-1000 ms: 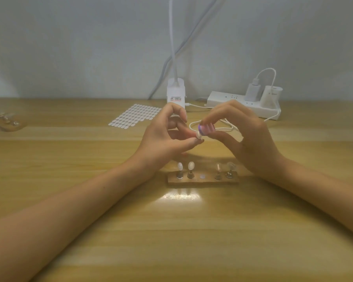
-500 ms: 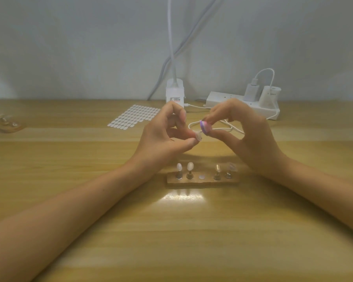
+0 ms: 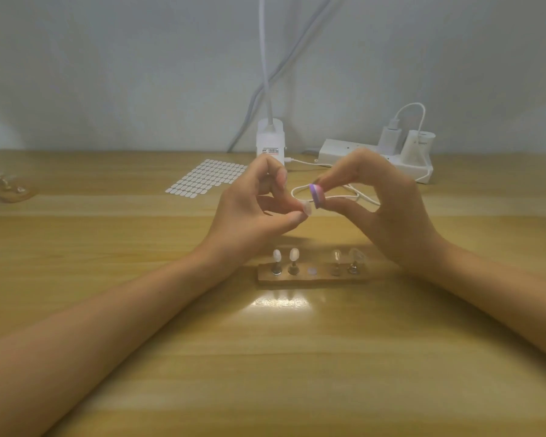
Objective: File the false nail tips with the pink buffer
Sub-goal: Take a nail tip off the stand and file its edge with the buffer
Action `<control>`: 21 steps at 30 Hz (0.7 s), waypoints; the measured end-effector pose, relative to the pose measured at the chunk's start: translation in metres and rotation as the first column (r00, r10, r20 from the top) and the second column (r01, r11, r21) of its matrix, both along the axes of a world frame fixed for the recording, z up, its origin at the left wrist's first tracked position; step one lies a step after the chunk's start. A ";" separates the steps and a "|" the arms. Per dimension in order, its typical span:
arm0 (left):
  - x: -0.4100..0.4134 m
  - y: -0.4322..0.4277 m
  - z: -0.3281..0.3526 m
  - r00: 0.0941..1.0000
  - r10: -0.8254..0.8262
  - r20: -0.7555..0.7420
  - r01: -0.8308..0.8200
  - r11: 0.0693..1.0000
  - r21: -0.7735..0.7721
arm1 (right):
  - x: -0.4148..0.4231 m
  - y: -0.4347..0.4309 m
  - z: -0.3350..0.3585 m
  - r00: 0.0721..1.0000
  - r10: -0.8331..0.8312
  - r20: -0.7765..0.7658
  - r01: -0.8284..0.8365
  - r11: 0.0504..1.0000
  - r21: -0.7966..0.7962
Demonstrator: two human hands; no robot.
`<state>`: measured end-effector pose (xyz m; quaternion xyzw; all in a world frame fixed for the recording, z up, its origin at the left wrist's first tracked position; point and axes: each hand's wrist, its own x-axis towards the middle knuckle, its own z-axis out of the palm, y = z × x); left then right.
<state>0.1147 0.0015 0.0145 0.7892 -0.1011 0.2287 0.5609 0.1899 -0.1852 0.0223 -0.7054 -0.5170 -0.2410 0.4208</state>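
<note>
My left hand [image 3: 252,212] pinches a small pale false nail tip [image 3: 307,210] between thumb and fingers, above the table's middle. My right hand [image 3: 382,212] pinches the pink and purple buffer [image 3: 316,195] by its end; the buffer's lower edge meets the nail tip. Below the hands lies a wooden holder strip [image 3: 312,279] with two whitish tips [image 3: 286,256] on pegs at its left, two clear tips [image 3: 347,257] at its right and a bare round pad in the middle.
A sheet of small white stickers [image 3: 207,178] lies at the back left. A white lamp base [image 3: 270,141] and a power strip [image 3: 375,159] with plugs stand at the wall; a white cable [image 3: 344,197] loops behind the hands. A second wooden strip [image 3: 5,187] lies far left.
Both hands have held their place over the holder. The buffer has shifted slightly against the nail tip, from beside my right fingertips to a little higher and more edge-on.
</note>
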 end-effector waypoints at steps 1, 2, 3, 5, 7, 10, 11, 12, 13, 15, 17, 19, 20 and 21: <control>0.000 0.001 0.000 1.000 -0.003 -0.004 0.003 1.000 0.001 | 0.000 0.002 0.000 0.999 0.020 0.043 -0.019 1.000 -0.023; 0.000 0.001 0.000 1.000 -0.009 -0.007 0.009 1.000 -0.003 | 0.000 0.002 -0.002 0.998 0.022 0.057 -0.019 0.998 -0.061; 0.000 0.002 0.000 1.000 -0.008 -0.004 0.008 1.000 -0.010 | 0.002 0.001 -0.003 0.999 0.008 0.047 -0.003 0.996 -0.094; -0.001 0.001 0.000 1.000 0.005 0.000 -0.004 1.000 -0.013 | 0.004 -0.002 -0.003 0.999 -0.025 0.035 0.028 0.996 -0.089; 0.000 0.000 0.001 1.000 0.011 -0.006 -0.011 1.000 -0.009 | 0.003 -0.002 -0.001 0.996 -0.017 0.088 0.020 0.999 -0.025; 0.001 0.001 0.000 1.000 0.016 -0.010 -0.016 1.000 -0.011 | 0.002 0.002 -0.003 0.997 -0.006 0.077 0.013 0.996 -0.094; 0.001 0.002 0.000 1.000 0.020 -0.007 -0.020 1.000 -0.015 | 0.004 0.000 -0.004 0.999 -0.021 0.042 0.025 0.993 -0.113; 0.001 0.002 0.000 1.000 0.019 -0.008 -0.019 1.000 -0.015 | 0.004 -0.001 -0.004 0.999 -0.032 0.023 0.034 0.994 -0.107; 0.000 0.001 0.000 1.000 0.015 -0.009 -0.015 1.000 -0.009 | 0.003 -0.002 -0.003 0.999 -0.036 0.029 0.038 0.996 -0.078; 0.001 0.001 0.000 1.000 0.017 -0.004 -0.017 1.000 0.004 | 0.001 0.000 -0.002 0.996 -0.013 0.087 0.018 0.998 -0.054; 0.002 0.002 -0.001 1.000 0.015 -0.010 -0.015 1.000 0.004 | 0.000 0.003 -0.003 0.996 -0.010 0.089 0.020 0.994 -0.109; 0.002 0.003 -0.001 1.000 0.029 -0.007 -0.029 1.000 -0.006 | 0.002 0.000 -0.004 0.998 -0.033 0.048 0.038 0.992 -0.118; 0.001 0.002 -0.001 0.999 0.032 -0.008 -0.032 0.999 -0.005 | 0.003 -0.002 -0.004 0.999 -0.029 0.045 0.034 0.994 -0.099; 0.002 0.001 -0.001 0.999 0.032 -0.008 -0.032 0.999 -0.001 | 0.002 -0.002 -0.004 0.998 -0.016 0.063 0.022 0.996 -0.082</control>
